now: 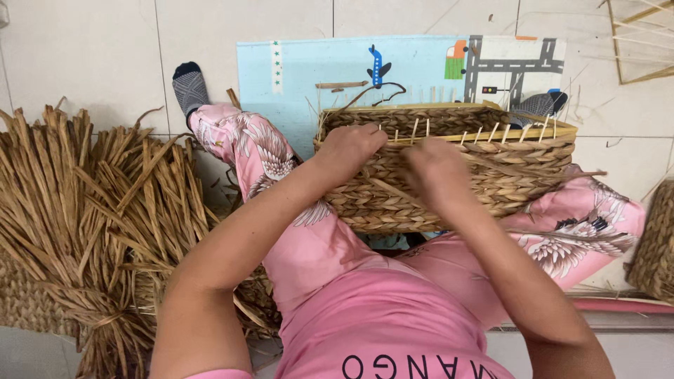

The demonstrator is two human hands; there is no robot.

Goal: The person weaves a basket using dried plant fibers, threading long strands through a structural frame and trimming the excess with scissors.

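A rectangular woven straw basket (519, 165) rests on my lap between my knees, its near side facing me. Thin pale upright ribs stick out of its upper rim. My left hand (349, 149) grips the basket's near top edge at the left, fingers curled over the braid. Close beside it, my right hand (437, 172) presses on the near wall, fingers pinched on a braided straw strand (562, 175) that runs off to the right. I sit on the floor in pink patterned trousers with legs spread.
A big bundle of dried straw (91, 210) lies on the floor at my left. A light blue play mat (421, 67) lies beyond the basket. Another woven piece (656, 238) shows at the right edge, and a wooden frame (642, 38) at top right.
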